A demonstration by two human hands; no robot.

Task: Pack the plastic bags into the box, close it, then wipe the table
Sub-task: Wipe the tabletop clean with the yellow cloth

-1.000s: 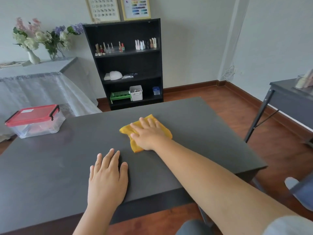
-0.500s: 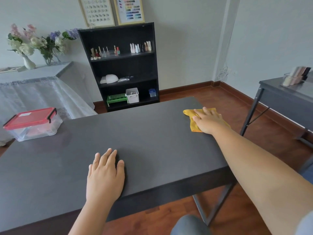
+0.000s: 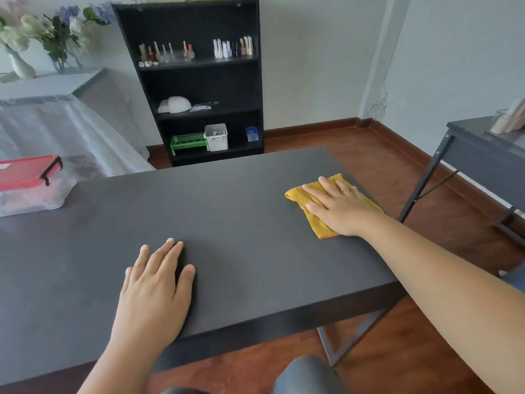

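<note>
Head view shows me at the last step, wiping: the dark counter fills the frame, and the box sits shut under its red lid at the far left edge, contents too blurred to make out. My right hand lies flat, fingers straight, pressing the yellow cloth near the right edge; my left hand rests flat and empty near the front. Next, I judge, the cloth should sweep toward the box. Nothing blocks that stretch; a black shelf stands behind.

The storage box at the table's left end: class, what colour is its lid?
Red, with black latches, on the clear plastic storage box; the head view shows it.
</note>
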